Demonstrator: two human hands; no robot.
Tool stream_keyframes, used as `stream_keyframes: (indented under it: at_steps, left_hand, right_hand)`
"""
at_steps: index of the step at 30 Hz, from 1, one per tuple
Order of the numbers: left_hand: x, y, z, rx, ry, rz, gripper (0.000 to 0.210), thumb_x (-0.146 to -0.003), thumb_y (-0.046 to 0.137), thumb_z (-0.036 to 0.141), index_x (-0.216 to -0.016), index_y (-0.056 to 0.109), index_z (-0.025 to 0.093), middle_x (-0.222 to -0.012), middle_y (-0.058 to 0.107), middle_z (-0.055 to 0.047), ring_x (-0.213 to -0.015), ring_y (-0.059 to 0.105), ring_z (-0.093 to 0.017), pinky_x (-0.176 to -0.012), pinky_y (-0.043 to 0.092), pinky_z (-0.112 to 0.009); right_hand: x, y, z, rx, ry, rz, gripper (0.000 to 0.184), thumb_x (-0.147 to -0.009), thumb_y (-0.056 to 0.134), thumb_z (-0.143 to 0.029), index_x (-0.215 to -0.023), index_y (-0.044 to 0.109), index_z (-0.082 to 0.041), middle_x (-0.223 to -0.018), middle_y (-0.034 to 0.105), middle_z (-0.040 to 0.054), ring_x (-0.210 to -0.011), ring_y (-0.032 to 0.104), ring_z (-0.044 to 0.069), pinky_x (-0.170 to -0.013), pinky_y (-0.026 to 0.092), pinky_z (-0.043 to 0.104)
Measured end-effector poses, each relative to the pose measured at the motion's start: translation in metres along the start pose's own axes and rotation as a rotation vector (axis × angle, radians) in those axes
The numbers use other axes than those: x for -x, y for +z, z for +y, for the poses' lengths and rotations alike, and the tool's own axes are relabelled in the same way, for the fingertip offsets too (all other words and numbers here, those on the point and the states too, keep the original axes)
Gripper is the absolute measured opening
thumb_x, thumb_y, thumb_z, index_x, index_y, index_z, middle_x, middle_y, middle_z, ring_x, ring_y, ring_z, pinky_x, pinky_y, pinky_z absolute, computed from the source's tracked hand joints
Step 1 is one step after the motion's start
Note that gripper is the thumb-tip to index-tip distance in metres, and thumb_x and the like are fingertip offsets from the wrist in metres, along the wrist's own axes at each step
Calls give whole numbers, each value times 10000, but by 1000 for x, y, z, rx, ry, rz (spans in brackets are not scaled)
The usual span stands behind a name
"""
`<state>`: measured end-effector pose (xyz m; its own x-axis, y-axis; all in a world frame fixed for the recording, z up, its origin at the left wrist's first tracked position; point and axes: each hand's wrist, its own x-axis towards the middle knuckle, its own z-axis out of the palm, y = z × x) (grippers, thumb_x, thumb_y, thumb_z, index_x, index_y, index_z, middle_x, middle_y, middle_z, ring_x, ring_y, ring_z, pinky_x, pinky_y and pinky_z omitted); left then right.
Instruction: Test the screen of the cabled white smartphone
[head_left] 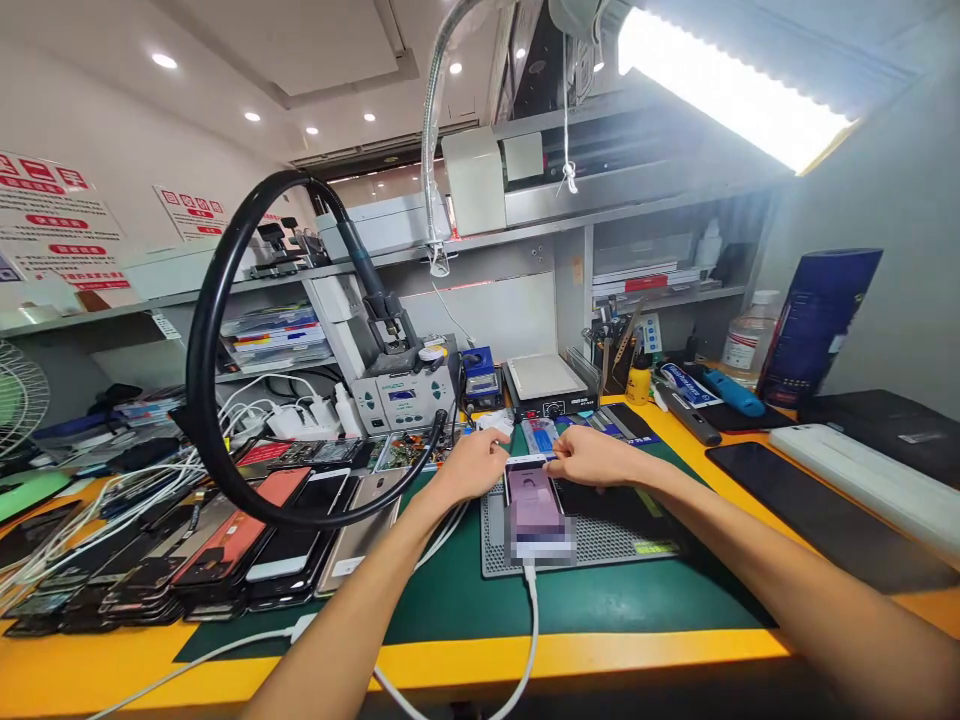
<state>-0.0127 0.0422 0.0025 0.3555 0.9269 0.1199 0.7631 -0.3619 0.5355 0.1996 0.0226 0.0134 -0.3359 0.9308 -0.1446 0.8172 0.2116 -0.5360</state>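
A phone [531, 493] with a lit pinkish screen lies on a grey perforated mat [495, 548], its lower end blurred out. A white charging cable [533, 607] runs from that lower end toward the front edge of the table. My left hand [478, 462] is closed at the phone's upper left corner, fingers curled. At the opposite upper corner, my right hand [592, 456] is also closed, with its fingertips against the phone's edge. The undersides of both hands are hidden.
Stacked phones [225, 545] and white cables crowd the left side. A thick black hose [196, 330] loops up from the soldering station [405, 398]. Behind my hands stands a flat heating plate [546, 380]. A dark phone panel [817, 510] lies at right.
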Motion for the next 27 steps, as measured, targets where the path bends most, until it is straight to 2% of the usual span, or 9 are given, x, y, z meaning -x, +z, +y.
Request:
stream_keyframes:
  at_steps: [6, 13, 21, 27]
  left_hand:
    - [7, -1, -2, 20, 31, 0, 392, -879, 440, 167, -1178, 691, 123, -1152, 729, -88, -1033, 683, -235, -902, 493, -282]
    - [8, 4, -6, 20, 78, 20, 407, -864, 439, 144, -1190, 681, 118, -1150, 727, -89, -1081, 667, -238, -946, 483, -299]
    - [7, 5, -9, 5, 95, 26, 402, -858, 440, 152, -1177, 685, 149, -1128, 731, -65, -1076, 665, -229, -933, 488, -289]
    - [8, 5, -9, 7, 89, 23, 409, -859, 426, 132, -1178, 683, 135, -1166, 723, -78, -1083, 665, -232, -950, 483, -298]
  right_hand:
    - [7, -8, -4, 31, -149, -155, 499, -718, 699, -509, -565, 335, -203, -520, 279, -69, -503, 227, 88, -490, 135, 279]
    - [6, -6, -3, 47, -136, -186, 550, -691, 726, -572, -574, 331, -208, -523, 284, -76, -507, 237, 90, -503, 137, 286]
    - [6, -4, -5, 72, -116, -178, 525, -675, 740, -532, -583, 335, -212, -528, 296, -74, -513, 244, 93, -497, 141, 283]
    - [8, -8, -8, 44, -108, -183, 521, -714, 705, -525, -571, 316, -208, -531, 270, -71, -514, 227, 93, -504, 137, 287]
